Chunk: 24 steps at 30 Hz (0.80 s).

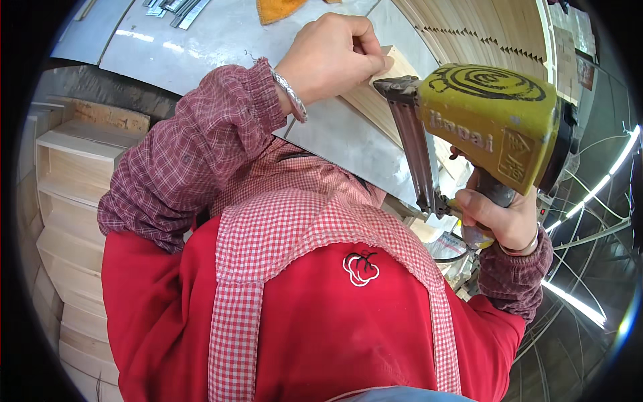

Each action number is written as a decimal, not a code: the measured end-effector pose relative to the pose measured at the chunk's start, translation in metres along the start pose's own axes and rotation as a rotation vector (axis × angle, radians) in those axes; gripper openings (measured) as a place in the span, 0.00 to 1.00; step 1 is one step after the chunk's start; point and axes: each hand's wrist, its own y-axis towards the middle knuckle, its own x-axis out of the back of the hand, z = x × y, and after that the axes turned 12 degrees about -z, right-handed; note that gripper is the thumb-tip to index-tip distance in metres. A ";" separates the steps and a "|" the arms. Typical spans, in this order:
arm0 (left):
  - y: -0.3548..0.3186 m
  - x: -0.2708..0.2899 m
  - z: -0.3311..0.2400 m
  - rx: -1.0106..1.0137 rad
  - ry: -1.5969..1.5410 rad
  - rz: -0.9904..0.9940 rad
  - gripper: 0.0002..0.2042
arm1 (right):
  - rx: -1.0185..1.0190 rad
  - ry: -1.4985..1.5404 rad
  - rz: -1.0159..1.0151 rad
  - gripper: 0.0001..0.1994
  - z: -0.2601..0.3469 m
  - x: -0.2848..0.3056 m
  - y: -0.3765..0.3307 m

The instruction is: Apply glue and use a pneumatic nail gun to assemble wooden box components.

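My right hand [499,218] is wrapped round the handle of a yellow-green nail gun [485,120]. The gun lies across the view with its dark nose pointing left, close to my left fingertips. A slanting metal magazine [408,144] runs down from that nose. My left hand [331,53] is closed, thumb and fingers pinched at the end of a pale wooden piece [400,65] on the grey metal table. The fingers hide part of their grip. The wood passes behind the gun's nose, and whether nose and wood touch I cannot tell.
Strips of metal fasteners [181,9] and an orange cloth [278,8] lie at the table's far side. Stacked pale boards [479,27] stand at the far right. Wooden boxes [77,164] are piled at the left. Bright tube lights [596,187] show at the right.
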 end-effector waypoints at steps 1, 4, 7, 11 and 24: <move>0.000 0.000 -0.002 0.008 0.019 0.012 0.04 | -0.002 -0.008 -0.002 0.05 0.001 -0.001 0.000; 0.000 0.000 -0.004 0.023 0.057 0.037 0.03 | -0.006 -0.024 -0.006 0.05 0.001 -0.004 0.001; -0.001 0.000 -0.004 0.037 0.065 0.029 0.03 | 0.057 -0.013 -0.002 0.05 -0.002 -0.005 0.003; 0.001 0.001 -0.010 0.044 0.067 0.041 0.03 | 0.097 0.002 0.012 0.06 -0.002 -0.007 0.003; 0.008 -0.003 -0.006 0.135 0.039 0.104 0.04 | 0.025 0.032 -0.051 0.07 -0.003 -0.010 -0.002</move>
